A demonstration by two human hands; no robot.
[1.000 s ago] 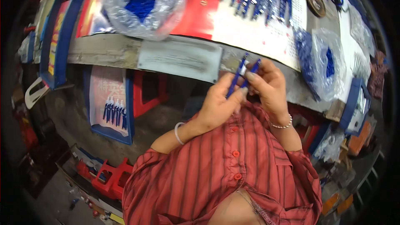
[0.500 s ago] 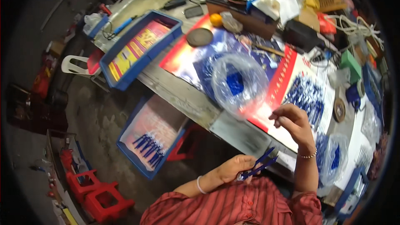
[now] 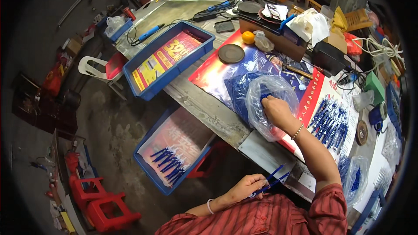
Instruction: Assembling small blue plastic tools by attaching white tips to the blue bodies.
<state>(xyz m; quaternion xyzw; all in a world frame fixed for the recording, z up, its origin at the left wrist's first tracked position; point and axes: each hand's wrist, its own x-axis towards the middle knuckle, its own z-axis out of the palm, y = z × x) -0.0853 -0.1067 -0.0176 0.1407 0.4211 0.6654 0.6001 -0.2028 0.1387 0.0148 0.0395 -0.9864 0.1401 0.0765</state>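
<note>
My left hand [image 3: 251, 186] is closed around a pliers-like tool [image 3: 275, 179] with two slim blue handles spread apart, close to my red striped shirt. The tool's head is mostly covered by my fingers. My right hand [image 3: 278, 111] is at the mouth of a clear plastic bag [image 3: 266, 127] on the table. Its fingers are curled down among small blue pieces; what they pinch is hidden. To the right, a bundle of similar blue-handled tools [image 3: 329, 124] lies on white paper. More blue-handled tools [image 3: 170, 162] rest in a blue tray below the table edge.
A blue tray [image 3: 148, 93] with printed sheets stands at the table's left. A round dark disc [image 3: 231, 54], an orange [image 3: 248, 37] and a hammer [image 3: 297, 71] lie beyond the bag. Another bag of blue pieces [image 3: 356, 178] is at right. Red stools [image 3: 111, 212] stand lower left.
My right hand has moved forward and left, from in front of the bag into its mouth. My left hand still holds the blue-handled tool. The view has shifted.
</note>
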